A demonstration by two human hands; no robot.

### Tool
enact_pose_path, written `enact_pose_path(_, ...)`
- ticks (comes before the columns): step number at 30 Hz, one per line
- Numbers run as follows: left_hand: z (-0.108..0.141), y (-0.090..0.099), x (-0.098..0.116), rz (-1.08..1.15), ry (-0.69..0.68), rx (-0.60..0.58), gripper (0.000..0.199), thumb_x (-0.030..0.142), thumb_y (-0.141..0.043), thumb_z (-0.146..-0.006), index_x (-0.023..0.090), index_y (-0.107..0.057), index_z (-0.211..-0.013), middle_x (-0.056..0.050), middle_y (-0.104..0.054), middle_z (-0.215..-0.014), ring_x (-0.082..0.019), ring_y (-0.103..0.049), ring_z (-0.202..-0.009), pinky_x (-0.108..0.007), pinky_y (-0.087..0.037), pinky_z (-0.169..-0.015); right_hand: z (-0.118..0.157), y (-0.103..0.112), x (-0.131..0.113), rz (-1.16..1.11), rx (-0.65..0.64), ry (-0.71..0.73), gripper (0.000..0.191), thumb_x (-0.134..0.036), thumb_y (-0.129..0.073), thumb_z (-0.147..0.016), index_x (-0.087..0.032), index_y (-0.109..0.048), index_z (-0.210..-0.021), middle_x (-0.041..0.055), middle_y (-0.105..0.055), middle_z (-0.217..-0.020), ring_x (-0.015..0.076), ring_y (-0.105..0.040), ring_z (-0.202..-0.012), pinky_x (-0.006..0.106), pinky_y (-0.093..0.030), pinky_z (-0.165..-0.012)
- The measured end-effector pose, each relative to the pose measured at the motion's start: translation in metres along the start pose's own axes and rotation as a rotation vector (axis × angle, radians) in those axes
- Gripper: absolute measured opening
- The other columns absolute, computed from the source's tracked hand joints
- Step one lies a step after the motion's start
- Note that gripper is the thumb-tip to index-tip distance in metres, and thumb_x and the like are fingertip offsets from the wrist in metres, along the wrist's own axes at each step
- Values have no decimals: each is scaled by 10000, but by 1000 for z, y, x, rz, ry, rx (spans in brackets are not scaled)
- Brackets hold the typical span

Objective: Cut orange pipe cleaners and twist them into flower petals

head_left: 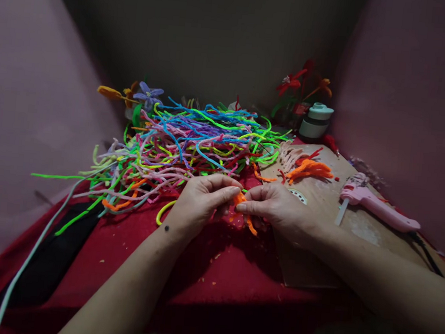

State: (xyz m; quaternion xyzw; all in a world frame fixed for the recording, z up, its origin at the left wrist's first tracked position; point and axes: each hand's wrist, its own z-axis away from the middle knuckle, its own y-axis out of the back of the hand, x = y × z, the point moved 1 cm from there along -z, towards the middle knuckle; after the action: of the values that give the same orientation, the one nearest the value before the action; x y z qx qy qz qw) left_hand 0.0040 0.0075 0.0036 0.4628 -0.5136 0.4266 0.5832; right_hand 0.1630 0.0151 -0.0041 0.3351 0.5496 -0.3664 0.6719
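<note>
Both hands meet over the front middle of the red cloth, pinching one orange pipe cleaner (252, 224). My left hand (208, 199) has its thumb and fingers closed on the upper part. Close beside it, my right hand (277, 205) grips the same orange piece between thumb and forefinger. A fuzzy end hangs down below the fingertips; the rest is partly hidden by the fingers. Just behind the hands spreads a big tangled pile of pipe cleaners (205, 134) in many colours. Several bent orange pipe cleaners (310, 170) lie bunched on the board to the right.
A pink hot glue gun (382, 206) rests on the brown board (325, 155), its cord running right. Behind stand a lidded jar (316, 120), red flowers (291, 83) and a purple flower (149, 94). A white cable (38, 249) crosses a black item (53, 258) at left.
</note>
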Motion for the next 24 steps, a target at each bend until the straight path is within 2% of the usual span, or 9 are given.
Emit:
enact_pose_path(5, 2, -5, 3, -227, -152, 79, 159, 283, -574, -764, 159, -611, -671, 33, -501, -527, -74, -402, -460, -206, -310, -461, -1, -1, 0, 9, -16, -9, 243, -278, -634, -709, -138, -535, -537, -34, -492, -411, 49, -380, -351, 198, -256, -377)
enact_pose_path(8, 2, -9, -1, -480, -340, 173, 137, 219, -556, -761, 171, -611, -645, 19, -539, -561, -91, -446, -517, -222, -352, -538, -4, -2, 5, 61, -23, -21, 265, -251, -640, -697, -149, -495, -500, -44, -464, -380, 47, -363, -329, 194, -239, -354)
enact_pose_path(10, 1, -10, -3, -555, -404, 228, 129, 214, -560, -756, 177, -612, -644, 8, -564, -586, -104, -477, -557, -230, -369, -580, -6, -2, 8, 41, -35, -25, 269, -258, -646, -693, -151, -492, -500, -45, -462, -376, 49, -364, -321, 195, -242, -348)
enact_pose_path(11, 1, -9, -4, -529, -382, 246, 140, 236, -561, -761, 177, -606, -643, 5, -566, -587, -107, -484, -559, -230, -374, -578, -7, -1, 9, 9, -40, -20, 267, -276, -652, -693, -148, -503, -511, -41, -473, -384, 51, -373, -325, 196, -252, -351)
enact_pose_path(13, -1, -7, -4, -364, -248, 234, 182, 316, -557, -773, 174, -585, -662, 6, -559, -583, -101, -480, -519, -221, -368, -520, -7, 0, 9, -67, -37, -1, 269, -327, -663, -693, -139, -536, -549, -30, -502, -412, 57, -399, -341, 199, -275, -364)
enact_pose_path(15, -1, -4, -3, -188, -78, 142, 216, 384, -581, -752, 172, -570, -708, 18, -549, -563, -84, -443, -442, -202, -323, -436, -6, 2, 8, -122, 6, 25, 284, -361, -682, -676, -136, -546, -567, -28, -509, -432, 58, -406, -362, 201, -286, -378)
enact_pose_path(18, 1, -5, 2, -135, 94, -60, 230, 381, -640, -696, 163, -571, -710, 28, -533, -505, -70, -398, -385, -188, -260, -387, -6, 5, 6, -169, 55, 63, 295, -367, -697, -655, -143, -531, -560, -41, -480, -452, 54, -383, -389, 205, -274, -392)
enact_pose_path(21, 3, -8, 4, -199, 92, -106, 226, 340, -616, -715, 157, -538, -608, 37, -482, -466, -65, -373, -390, -192, -252, -397, -5, 4, 6, -140, 108, 90, 273, -359, -678, -672, -140, -541, -583, -37, -484, -496, 55, -382, -430, 209, -275, -423)
enact_pose_path(24, 4, -12, 1, -375, -82, 11, 229, 302, -571, -759, 163, -521, -584, 40, -457, -498, -68, -362, -436, -205, -280, -445, -5, 3, 6, -7, 207, 167, 235, -316, -625, -718, -140, -537, -590, -43, -449, -512, 53, -357, -455, 209, -248, -435)
